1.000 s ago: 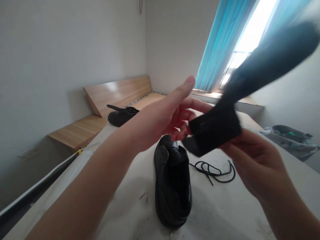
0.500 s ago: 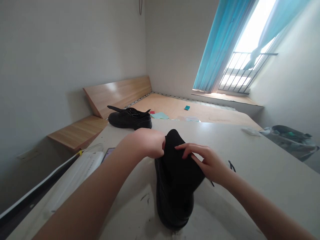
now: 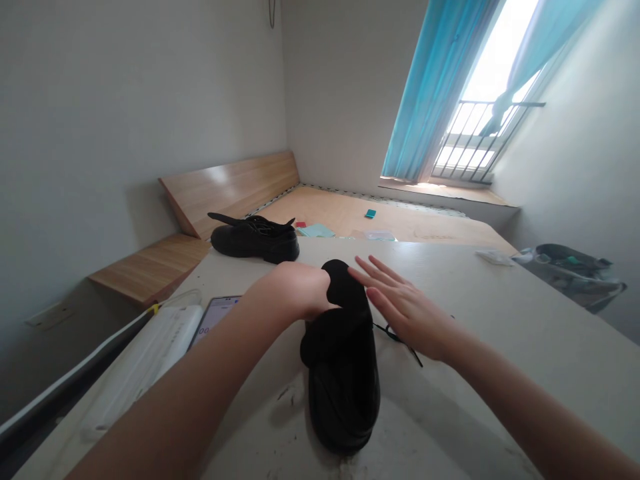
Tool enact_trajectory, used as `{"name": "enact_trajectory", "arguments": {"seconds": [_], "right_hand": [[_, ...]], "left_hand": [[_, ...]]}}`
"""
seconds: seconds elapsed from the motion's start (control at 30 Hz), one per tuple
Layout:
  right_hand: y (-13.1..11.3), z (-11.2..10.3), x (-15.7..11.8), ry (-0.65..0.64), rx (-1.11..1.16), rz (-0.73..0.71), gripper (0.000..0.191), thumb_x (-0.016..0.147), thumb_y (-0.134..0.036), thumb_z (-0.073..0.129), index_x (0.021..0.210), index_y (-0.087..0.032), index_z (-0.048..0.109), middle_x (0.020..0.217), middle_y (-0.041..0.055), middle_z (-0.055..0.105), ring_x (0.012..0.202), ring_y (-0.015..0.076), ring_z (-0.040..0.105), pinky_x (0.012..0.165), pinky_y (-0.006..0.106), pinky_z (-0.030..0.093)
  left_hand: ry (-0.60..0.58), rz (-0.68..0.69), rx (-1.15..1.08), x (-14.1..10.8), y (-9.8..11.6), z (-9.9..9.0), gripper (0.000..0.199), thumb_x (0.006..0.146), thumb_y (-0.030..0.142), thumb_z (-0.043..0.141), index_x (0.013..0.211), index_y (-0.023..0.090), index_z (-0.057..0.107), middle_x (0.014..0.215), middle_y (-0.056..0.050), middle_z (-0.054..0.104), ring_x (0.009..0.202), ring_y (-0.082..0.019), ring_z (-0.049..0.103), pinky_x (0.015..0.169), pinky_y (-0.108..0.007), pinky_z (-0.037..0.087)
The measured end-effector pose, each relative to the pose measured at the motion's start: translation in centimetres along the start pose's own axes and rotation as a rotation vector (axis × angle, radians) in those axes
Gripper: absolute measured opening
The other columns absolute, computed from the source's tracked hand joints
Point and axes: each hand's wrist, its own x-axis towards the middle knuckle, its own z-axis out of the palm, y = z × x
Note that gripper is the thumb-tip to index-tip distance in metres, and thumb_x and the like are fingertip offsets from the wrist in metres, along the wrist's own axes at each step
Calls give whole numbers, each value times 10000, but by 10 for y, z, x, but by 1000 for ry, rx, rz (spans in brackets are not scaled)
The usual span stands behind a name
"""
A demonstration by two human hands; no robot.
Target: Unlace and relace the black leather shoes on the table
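A black sock (image 3: 345, 320) lies bunched over the opening of a black leather shoe (image 3: 343, 413) on the white table top (image 3: 440, 413). My left hand (image 3: 295, 290) is against the sock's left side, its fingers hidden behind the fabric, and it appears to hold the sock. My right hand (image 3: 400, 307) hangs just right of the sock, with its fingers spread and holding nothing. A black shoelace (image 3: 395, 337) lies partly under that hand. A second black shoe (image 3: 255, 240) sits at the table's far left edge.
A phone (image 3: 215, 319) and a white packet (image 3: 150, 350) lie at the table's left edge. Beyond the far edge is a wooden bed platform (image 3: 380, 223) with small papers on it. A grey bag (image 3: 570, 267) sits to the right.
The sock has come down from the air onto the shoe. My right hand has let go of it and opened, moving slightly away from it.
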Motion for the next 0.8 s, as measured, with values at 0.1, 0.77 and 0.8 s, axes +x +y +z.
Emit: {"name": "enact_trajectory", "arguments": {"seconds": [0.1, 0.77, 0.8], "right_hand": [[41, 8, -31, -22, -36, 319, 647, 920, -569, 359, 1468, -227, 343, 1513, 89, 355, 1413, 302, 273, 1123, 560, 280], [-25, -88, -10, 502, 1561, 484, 313, 941, -260, 366, 639, -211, 429, 498, -73, 199, 420, 71, 72, 356, 209, 127], [-38, -98, -1, 535, 1545, 439, 345, 956, -244, 310, 630, -208, 415, 499, -73, 195, 416, 64, 72, 368, 214, 138]], "left_hand": [[-82, -20, 78, 3, 6, 0, 533, 738, 637, 554, 798, 130, 705, 756, -128, 700, 661, -264, 633, 549, -310, 424], [-136, -37, 137, 2, 18, 3, 502, 782, 546, 573, 996, 112, 705, 917, -184, 715, 895, -353, 661, 737, -412, 508], [-139, -33, 134, 2, 17, 3, 506, 779, 548, 573, 991, 109, 708, 910, -183, 715, 887, -353, 662, 731, -410, 509]]}}
